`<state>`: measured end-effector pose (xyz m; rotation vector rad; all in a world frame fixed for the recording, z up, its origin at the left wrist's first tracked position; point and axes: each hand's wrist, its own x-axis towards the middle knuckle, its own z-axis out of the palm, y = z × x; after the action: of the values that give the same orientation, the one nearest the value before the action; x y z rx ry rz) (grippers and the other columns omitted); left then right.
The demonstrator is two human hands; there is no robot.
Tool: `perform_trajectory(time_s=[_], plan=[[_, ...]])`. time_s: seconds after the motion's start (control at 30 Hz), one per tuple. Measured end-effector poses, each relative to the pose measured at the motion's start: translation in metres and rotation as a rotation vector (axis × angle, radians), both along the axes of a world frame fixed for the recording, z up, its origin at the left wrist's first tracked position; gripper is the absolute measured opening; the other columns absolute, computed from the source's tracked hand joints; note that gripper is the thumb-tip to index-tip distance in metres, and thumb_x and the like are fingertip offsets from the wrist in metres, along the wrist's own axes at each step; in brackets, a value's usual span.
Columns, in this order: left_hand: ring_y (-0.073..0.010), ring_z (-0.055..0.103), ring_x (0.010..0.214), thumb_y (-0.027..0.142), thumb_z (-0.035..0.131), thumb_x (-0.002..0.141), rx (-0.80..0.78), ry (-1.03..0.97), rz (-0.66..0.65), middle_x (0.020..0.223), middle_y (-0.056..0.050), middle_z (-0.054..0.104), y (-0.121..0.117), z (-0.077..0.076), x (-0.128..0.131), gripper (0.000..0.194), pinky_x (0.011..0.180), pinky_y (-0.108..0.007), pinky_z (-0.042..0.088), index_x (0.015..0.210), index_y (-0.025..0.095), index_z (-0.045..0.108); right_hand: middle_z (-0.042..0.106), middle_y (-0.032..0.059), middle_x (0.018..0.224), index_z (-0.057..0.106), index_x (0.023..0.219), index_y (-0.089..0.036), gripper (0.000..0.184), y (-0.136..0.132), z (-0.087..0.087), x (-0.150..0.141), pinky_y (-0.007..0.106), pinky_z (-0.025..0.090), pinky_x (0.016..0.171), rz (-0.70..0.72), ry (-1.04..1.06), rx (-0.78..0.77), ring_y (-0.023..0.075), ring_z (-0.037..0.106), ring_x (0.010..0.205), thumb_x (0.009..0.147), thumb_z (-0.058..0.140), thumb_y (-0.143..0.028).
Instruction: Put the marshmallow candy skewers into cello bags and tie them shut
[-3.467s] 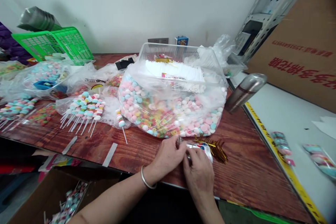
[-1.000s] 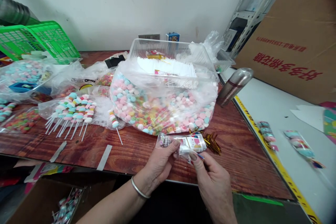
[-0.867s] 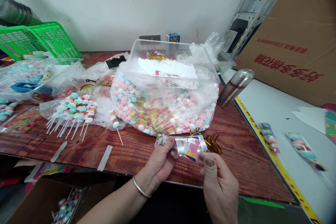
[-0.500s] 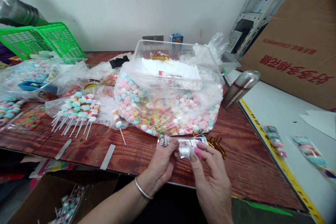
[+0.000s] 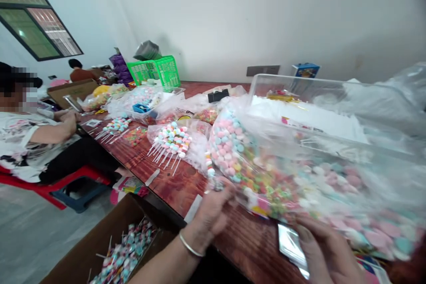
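My left hand [image 5: 213, 211], a metal bangle on its wrist, hovers at the near edge of the wooden table [image 5: 173, 186]. Its fingers are curled shut round something small and clear that I cannot make out. Just beyond its fingertips lies a single candy skewer [image 5: 209, 166]. My right hand [image 5: 328, 253] is at the lower right, pinching a shiny clear plastic sleeve [image 5: 293, 246] over the table. Both hands are in front of a big clear bag of pastel and coloured candies [image 5: 259, 173]. The frame is smeared by motion.
A clear plastic tub [image 5: 266, 86] stands behind the bag. Candy skewers [image 5: 169, 142] lie on plastic further left, with more candy bags and a green basket [image 5: 156, 71] beyond. An open cardboard box [image 5: 123, 253] of wrapped skewers sits below the table edge. Another person [image 5: 36, 142] sits at the left.
The view has swung left and moved closer to the table. My hands, joined on one clear packet before, are now apart; the right one holds a clear sleeve.
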<state>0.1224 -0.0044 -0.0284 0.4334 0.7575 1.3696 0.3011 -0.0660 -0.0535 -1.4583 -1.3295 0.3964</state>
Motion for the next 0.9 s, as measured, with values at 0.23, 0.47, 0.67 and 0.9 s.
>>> perform_trajectory(time_s=[0.23, 0.47, 0.67, 0.9], plan=[[-0.0025, 0.038, 0.047, 0.023, 0.088, 0.058, 0.088, 0.036, 0.476, 0.056, 0.007, 0.048, -0.001, 0.017, -0.144, 0.037, 0.046, -0.013, 0.037, 0.062, 0.014, 0.053, 0.071, 0.0040, 0.097, 0.066, 0.098, -0.022, 0.023, 0.075, 0.022, -0.147, 0.027, 0.048, 0.079, 0.609, -0.295, -0.329, 0.0176, 0.066, 0.090, 0.094, 0.046, -0.031], [-0.0034, 0.037, 0.049, 0.025, 0.086, 0.063, 0.042, 0.055, 0.557, 0.058, 0.007, 0.046, -0.017, 0.004, -0.184, 0.037, 0.046, -0.014, 0.041, 0.063, 0.014, 0.051, 0.066, 0.0077, 0.105, 0.063, 0.106, -0.013, 0.026, 0.145, 0.001, -0.263, 0.039, 0.052, 0.083, 0.544, -0.422, -0.523, 0.0189, 0.065, 0.093, 0.093, 0.058, -0.034], [-0.0023, 0.036, 0.048, 0.026, 0.087, 0.060, -0.011, 0.022, 0.563, 0.059, 0.007, 0.046, -0.013, -0.007, -0.189, 0.037, 0.045, -0.014, 0.040, 0.064, 0.013, 0.053, 0.062, 0.0083, 0.116, 0.059, 0.117, -0.015, 0.032, 0.169, -0.017, -0.272, 0.041, 0.053, 0.084, 0.498, -0.427, -0.612, 0.0198, 0.063, 0.098, 0.092, 0.059, -0.035], [-0.0015, 0.038, 0.047, 0.021, 0.090, 0.054, -0.062, -0.056, 0.515, 0.059, 0.007, 0.047, 0.000, -0.012, -0.179, 0.037, 0.044, -0.014, 0.038, 0.065, 0.013, 0.055, 0.062, 0.0086, 0.117, 0.059, 0.117, -0.015, 0.032, 0.177, -0.022, -0.276, 0.041, 0.053, 0.085, 0.498, -0.370, -0.640, 0.0201, 0.063, 0.099, 0.092, 0.059, -0.035]])
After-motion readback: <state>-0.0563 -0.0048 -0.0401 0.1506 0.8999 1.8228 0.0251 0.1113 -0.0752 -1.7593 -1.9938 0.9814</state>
